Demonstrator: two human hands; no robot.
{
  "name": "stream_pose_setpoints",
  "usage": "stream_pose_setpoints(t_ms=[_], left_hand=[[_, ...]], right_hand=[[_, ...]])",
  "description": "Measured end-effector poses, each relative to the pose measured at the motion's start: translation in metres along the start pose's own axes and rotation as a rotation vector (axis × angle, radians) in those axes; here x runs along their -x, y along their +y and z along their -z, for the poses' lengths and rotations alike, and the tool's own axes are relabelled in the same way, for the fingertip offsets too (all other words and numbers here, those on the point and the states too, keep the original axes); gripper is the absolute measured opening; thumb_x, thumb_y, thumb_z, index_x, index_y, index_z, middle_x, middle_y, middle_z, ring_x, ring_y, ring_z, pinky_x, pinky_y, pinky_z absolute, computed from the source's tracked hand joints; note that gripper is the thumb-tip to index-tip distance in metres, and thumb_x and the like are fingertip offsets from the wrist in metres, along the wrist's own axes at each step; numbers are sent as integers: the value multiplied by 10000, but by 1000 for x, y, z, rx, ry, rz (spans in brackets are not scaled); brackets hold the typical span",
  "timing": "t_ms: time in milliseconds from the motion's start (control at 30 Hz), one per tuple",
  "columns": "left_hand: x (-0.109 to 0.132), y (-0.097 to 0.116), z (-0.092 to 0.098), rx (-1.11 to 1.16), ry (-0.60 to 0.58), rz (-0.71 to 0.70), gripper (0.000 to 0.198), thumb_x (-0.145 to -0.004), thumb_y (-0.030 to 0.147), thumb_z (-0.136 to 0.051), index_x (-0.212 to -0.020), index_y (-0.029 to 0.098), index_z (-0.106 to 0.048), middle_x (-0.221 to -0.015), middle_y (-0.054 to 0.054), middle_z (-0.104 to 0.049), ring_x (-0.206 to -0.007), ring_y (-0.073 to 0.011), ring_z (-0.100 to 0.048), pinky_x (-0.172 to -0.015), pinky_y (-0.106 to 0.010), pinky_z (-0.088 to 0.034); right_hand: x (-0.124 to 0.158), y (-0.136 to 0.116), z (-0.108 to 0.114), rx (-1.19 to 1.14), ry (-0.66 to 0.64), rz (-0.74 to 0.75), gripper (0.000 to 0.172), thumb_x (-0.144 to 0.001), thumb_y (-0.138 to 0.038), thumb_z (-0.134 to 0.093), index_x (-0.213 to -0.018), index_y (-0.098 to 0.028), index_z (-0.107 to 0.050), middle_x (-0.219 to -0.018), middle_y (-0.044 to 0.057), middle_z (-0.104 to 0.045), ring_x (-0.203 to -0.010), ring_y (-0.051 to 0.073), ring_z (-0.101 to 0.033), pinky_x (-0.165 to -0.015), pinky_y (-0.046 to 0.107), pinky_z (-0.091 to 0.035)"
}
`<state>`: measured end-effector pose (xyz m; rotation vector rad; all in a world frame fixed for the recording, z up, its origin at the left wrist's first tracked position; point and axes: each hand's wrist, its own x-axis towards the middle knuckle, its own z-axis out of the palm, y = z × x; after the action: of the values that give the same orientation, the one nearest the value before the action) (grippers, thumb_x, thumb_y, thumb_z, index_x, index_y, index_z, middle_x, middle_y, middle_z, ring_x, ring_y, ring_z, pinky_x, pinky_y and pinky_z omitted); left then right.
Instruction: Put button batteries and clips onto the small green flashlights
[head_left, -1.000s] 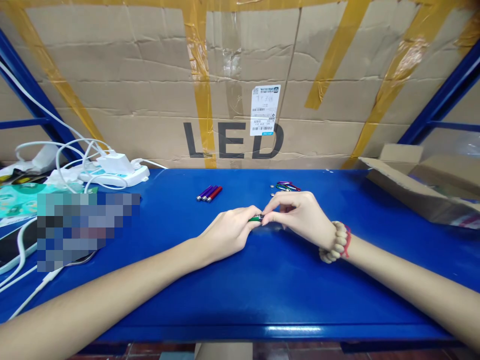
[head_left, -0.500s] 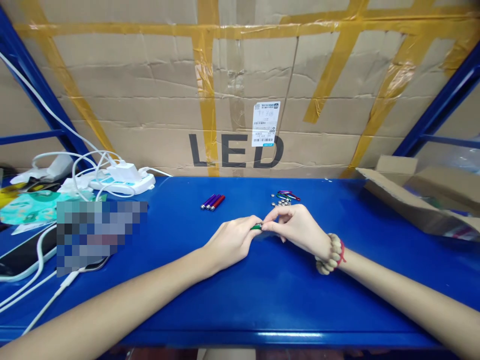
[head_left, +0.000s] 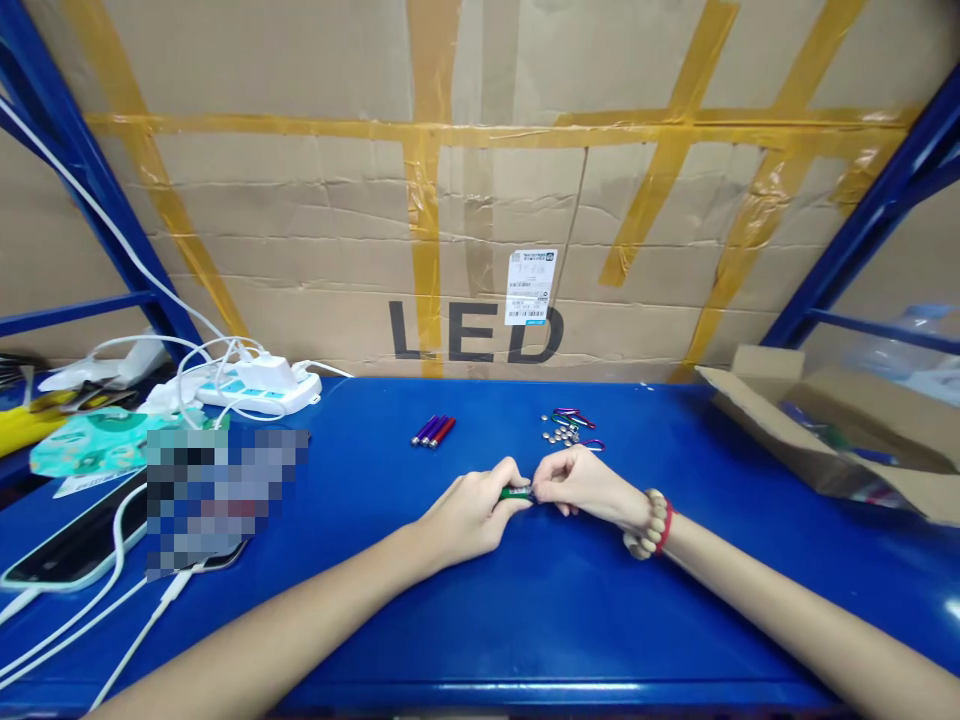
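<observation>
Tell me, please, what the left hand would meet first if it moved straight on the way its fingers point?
Most likely the right hand. The left hand points rightward along the small green tube it grips, and the right hand pinches that tube's far end.

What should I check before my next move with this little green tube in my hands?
1. Small green cylindrical tube gripped in left hand: ok.
2. Right hand fingertips pinching the tube's end: ok.
3. Tube's end part seated: cannot tell, fingers hide it.
4. Small silver round pieces on the blue table near the right hand: ok.
5. Purple and red tubes lying apart from both hands: ok.
</observation>
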<state>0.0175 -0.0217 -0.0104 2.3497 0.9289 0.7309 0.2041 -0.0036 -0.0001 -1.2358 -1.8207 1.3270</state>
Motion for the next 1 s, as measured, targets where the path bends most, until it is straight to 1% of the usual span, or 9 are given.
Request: stream_pose_setpoints(t_ms=[133, 267, 333, 400, 500, 633, 733, 900, 1000], left_hand=[[2, 2, 3, 1, -6, -15, 59, -846, 198, -462, -822, 205, -408, -934, -36, -657, -837, -173, -638, -661, -224, -435], [1, 4, 5, -11, -25, 2, 44, -849, 195, -459, -828, 202, -422, -950, -41, -652, -884, -172, -630, -691, -221, -443], [0, 6, 6, 8, -34, 27, 19, -865, 202, -440, -847, 203, -432, -952, -35, -652, -890, -163, -627, -693, -219, -445], [-2, 7, 6, 29, -38, 44, 24, -879, 208, -421, -872, 204, -444, -957, -27, -651, -895, -156, -622, -698, -221, -446], [-4, 8, 5, 58, -33, 58, 55, -892, 222, -408, -904, 206, -459, -953, -17, -650, -882, -148, -618, -702, -223, -444], [-6, 6, 3, 48, -1, 82, 106, -906, 262, -393, -955, 204, -466, -932, -21, -638, -862, -147, -603, -719, -236, -441], [-7, 4, 1, -57, 21, 90, 146, -913, 276, -374, -945, 192, -489, -900, -31, -605, -838, -154, -569, -737, -261, -433], [-8, 2, 3, -189, -30, -20, 216, -931, 213, -290, -934, 176, -503, -923, -44, -573, -863, -160, -508, -826, -301, -407], [-7, 3, 5, -238, -39, -56, 231, -930, 190, -270, -902, 173, -500, -894, -41, -573, -830, -156, -511, -806, -291, -411]], right_hand=[[2, 0, 0, -32, -43, -7, 188, -604, -305, -679, -594, -128, -618, -468, -38, -535, -382, 41, -436, -377, 153, -332], [4, -3, 1, 46, -54, 44, 225, -647, -346, -672, -620, -129, -621, -491, -24, -552, -393, 54, -463, -393, 160, -353], [6, -7, 3, 134, -62, 100, 268, -707, -392, -631, -645, -132, -616, -528, -10, -573, -396, 63, -480, -403, 170, -365], [8, -10, 5, 278, -71, 179, 315, -792, -423, -545, -667, -140, -607, -559, -2, -586, -399, 67, -489, -435, 183, -383], [9, -10, 7, 543, -84, 353, 401, -902, -411, -376, -684, -152, -591, -597, 7, -598, -429, 67, -496, -514, 196, -395], [6, -2, 8, 775, -39, 556, 483, -939, -430, -229, -708, -163, -559, -636, 26, -600, -524, 98, -527, -532, 206, -363], [4, 2, 8, 870, 12, 606, 493, -947, -418, -183, -715, -166, -538, -638, 24, -592, -540, 99, -527, -523, 205, -338], [6, 0, 10, 1024, 69, 659, 489, -959, -370, -154, -738, -162, -538, -634, 24, -577, -505, 93, -495, -476, 216, -280], [8, -3, 11, 1078, 71, 669, 471, -962, -349, -176, -744, -167, -551, -643, 24, -580, -501, 87, -493, -468, 220, -261]])
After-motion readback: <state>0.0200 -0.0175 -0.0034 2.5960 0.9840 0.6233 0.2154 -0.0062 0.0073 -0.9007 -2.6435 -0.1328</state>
